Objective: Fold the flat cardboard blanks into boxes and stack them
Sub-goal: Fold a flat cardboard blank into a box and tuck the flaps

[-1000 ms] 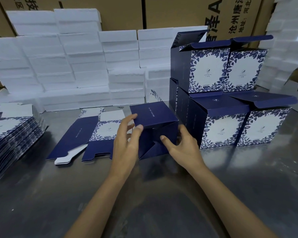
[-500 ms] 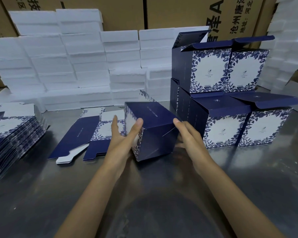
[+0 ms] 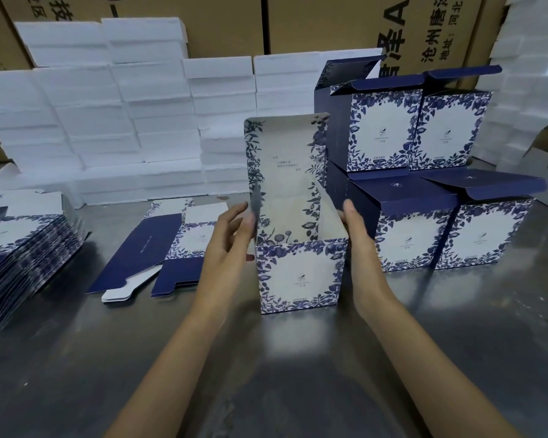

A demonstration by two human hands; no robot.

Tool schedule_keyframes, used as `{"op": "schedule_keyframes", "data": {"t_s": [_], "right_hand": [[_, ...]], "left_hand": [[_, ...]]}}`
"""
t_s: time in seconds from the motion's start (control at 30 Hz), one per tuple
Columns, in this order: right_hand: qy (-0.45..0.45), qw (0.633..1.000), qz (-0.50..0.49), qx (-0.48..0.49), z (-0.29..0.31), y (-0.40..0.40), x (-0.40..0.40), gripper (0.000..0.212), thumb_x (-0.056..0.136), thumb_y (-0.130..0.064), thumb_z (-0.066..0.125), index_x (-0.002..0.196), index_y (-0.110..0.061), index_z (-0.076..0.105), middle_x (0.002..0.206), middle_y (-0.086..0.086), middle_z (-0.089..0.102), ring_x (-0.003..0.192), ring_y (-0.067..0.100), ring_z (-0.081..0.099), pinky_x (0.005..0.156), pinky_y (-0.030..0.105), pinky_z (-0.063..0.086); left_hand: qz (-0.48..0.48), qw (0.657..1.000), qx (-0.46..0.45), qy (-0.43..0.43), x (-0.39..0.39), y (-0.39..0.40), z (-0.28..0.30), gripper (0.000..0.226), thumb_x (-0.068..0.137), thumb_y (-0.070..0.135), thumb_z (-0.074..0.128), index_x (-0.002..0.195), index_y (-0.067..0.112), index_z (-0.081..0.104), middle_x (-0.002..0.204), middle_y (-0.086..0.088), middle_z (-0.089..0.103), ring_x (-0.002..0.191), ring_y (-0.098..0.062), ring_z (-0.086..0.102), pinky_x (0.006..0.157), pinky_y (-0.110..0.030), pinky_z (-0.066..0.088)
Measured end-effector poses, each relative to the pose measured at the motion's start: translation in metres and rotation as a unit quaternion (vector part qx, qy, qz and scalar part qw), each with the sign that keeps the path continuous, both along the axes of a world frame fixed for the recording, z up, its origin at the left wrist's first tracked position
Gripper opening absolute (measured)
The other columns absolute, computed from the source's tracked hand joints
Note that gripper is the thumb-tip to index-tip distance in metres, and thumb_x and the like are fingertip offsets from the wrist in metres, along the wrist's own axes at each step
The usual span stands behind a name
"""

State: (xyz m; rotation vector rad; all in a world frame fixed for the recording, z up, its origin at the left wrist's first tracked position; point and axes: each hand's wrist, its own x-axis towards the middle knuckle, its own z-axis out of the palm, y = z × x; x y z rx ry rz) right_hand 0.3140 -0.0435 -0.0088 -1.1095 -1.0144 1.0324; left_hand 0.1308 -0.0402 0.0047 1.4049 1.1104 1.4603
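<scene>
- The folded box stands upright on the metal table, lid raised, just beside the stacked boxes.
- Left hand and right hand flank it, straight fingers touching its side flaps.
- Flat blanks lie far left.

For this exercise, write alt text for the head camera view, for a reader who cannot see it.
A person's left hand and right hand steady an upright blue-and-white floral box with its lid flap raised, on a metal table. Folded boxes stand stacked at right, a flat blank and a pile of blanks lie at left, white foam blocks behind.
</scene>
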Motion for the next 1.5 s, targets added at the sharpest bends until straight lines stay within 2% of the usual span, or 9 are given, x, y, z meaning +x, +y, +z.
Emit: {"op": "schedule_keyframes", "data": {"t_s": [0.07,0.23,0.37,0.63,0.87,1.0,1.2,1.37,1.5], "right_hand": [[-0.04,0.999,0.02,0.025,0.002,-0.004,-0.004,0.058,0.067,-0.091,0.056,0.118,-0.064,0.06,0.127,-0.036,0.06,0.121,-0.016,0.052,0.11,0.027,0.036],[-0.08,0.995,0.005,0.059,-0.001,-0.007,-0.007,0.066,0.075,-0.055,0.068,0.137,-0.054,0.048,0.132,-0.024,0.063,0.121,-0.005,0.058,0.103,0.028,0.046],[-0.075,0.994,0.005,0.079,0.001,-0.009,-0.011,0.062,0.082,-0.038,0.063,0.139,-0.057,0.048,0.133,-0.028,0.061,0.12,-0.01,0.056,0.094,0.017,0.045],[-0.066,0.993,0.002,0.101,0.003,-0.013,-0.013,0.058,0.087,-0.031,0.06,0.141,-0.048,0.049,0.138,-0.023,0.059,0.127,-0.003,0.054,0.107,0.028,0.046],[-0.056,0.993,-0.013,0.1,0.001,-0.01,-0.012,0.058,0.095,-0.019,0.063,0.141,-0.05,0.049,0.138,-0.031,0.055,0.121,-0.017,0.05,0.088,0.004,0.041],[-0.049,0.995,-0.004,0.092,0.0,-0.01,-0.013,0.056,0.095,-0.019,0.062,0.14,-0.049,0.05,0.117,-0.05,0.055,0.106,-0.029,0.05,0.076,-0.005,0.039],[-0.046,0.995,0.005,0.089,-0.002,-0.008,-0.011,0.059,0.094,-0.017,0.063,0.143,-0.046,0.047,0.114,-0.047,0.059,0.104,-0.025,0.054,0.074,-0.004,0.041],[-0.045,0.995,0.001,0.089,-0.004,-0.006,-0.01,0.056,0.094,-0.021,0.064,0.14,-0.049,0.049,0.12,-0.045,0.057,0.106,-0.026,0.052,0.075,-0.005,0.039],[-0.048,0.995,0.005,0.088,-0.005,-0.006,-0.01,0.057,0.092,-0.026,0.064,0.14,-0.051,0.048,0.118,-0.05,0.053,0.105,-0.03,0.049,0.075,-0.007,0.037]], "left_hand": [[-0.006,1.0,-0.013,-0.014,-0.001,0.002,-0.002,0.054,0.079,0.059,0.06,0.128,0.037,0.058,0.115,0.016,0.068,0.101,0.007,0.064,0.07,-0.01,0.051],[0.012,0.998,-0.062,-0.009,-0.003,0.007,-0.002,0.027,0.087,0.041,0.072,0.102,0.023,0.059,0.102,0.015,0.07,0.093,-0.005,0.067,0.071,-0.008,0.047],[-0.008,0.988,-0.101,0.114,-0.01,0.012,0.015,0.032,0.093,0.039,0.065,0.079,0.012,0.054,0.078,0.003,0.06,0.077,-0.018,0.062,0.088,-0.037,0.046],[0.085,0.917,-0.077,0.382,0.003,0.004,0.048,0.058,0.1,0.048,0.053,0.057,0.019,0.026,0.037,0.01,0.026,0.047,-0.019,0.031,0.053,-0.03,0.023],[0.019,0.938,-0.096,0.332,0.003,0.01,0.042,0.049,0.104,0.026,0.049,0.061,0.019,0.026,0.045,0.009,0.026,0.034,-0.009,0.02,0.04,-0.021,0.02],[-0.033,0.932,-0.186,0.308,-0.008,0.024,0.06,0.046,0.1,0.03,0.054,0.061,0.019,0.032,0.039,0.01,0.033,0.037,-0.013,0.02,0.038,-0.014,0.02],[-0.039,0.952,-0.125,0.275,-0.004,0.025,0.043,0.041,0.105,0.033,0.047,0.069,0.018,0.033,0.052,0.004,0.028,0.045,-0.014,0.023,0.048,-0.023,0.024],[-0.12,0.916,-0.256,0.284,-0.018,0.045,0.07,0.052,0.101,0.036,0.056,0.055,0.023,0.035,0.048,0.006,0.027,0.039,-0.01,0.018,0.036,-0.018,0.017],[-0.076,0.912,-0.212,0.343,-0.01,0.058,0.063,0.045,0.101,0.038,0.053,0.064,0.017,0.039,0.05,0.005,0.032,0.04,-0.012,0.024,0.039,-0.018,0.024]]}}
